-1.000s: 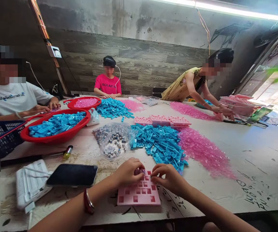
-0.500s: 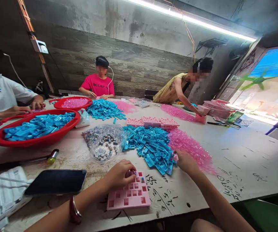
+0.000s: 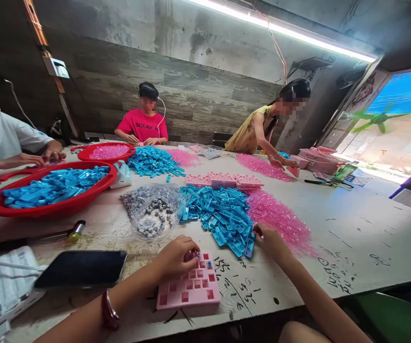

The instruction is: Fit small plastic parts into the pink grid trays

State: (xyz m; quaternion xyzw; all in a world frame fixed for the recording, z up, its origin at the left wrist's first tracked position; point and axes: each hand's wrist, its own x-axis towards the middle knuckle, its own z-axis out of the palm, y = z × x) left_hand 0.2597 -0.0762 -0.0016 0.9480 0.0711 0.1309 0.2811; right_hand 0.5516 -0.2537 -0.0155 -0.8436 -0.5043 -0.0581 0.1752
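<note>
My left hand [image 3: 179, 256] rests over the upper left part of a pink block [image 3: 200, 288] with rows of square holes. Its fingers are curled together, and what they hold is hidden. A small bluish piece [image 3: 209, 264] sits in a hole near the block's upper right corner. My right hand [image 3: 272, 243] is at the near edge of two heaps, with fingers bent in a pinch; I cannot make out what is between them. Left of those fingertips lies a heap of blue plastic pieces [image 3: 223, 216]. Just beyond them spreads a heap of clear pink pieces [image 3: 280, 219].
A plastic bag of small parts [image 3: 151, 214] lies left of the blue heap. Further left are a red basin [image 3: 57, 207], a phone [image 3: 82, 270] and a white power strip [image 3: 10, 286]. More pink blocks [image 3: 223, 179] stand behind the heaps. Three other people work around the table.
My right hand's fingers have drawn in at the heap's edge. My left hand stays over the block. Across the table, the person in yellow has lowered their hands toward the far pink heap.
</note>
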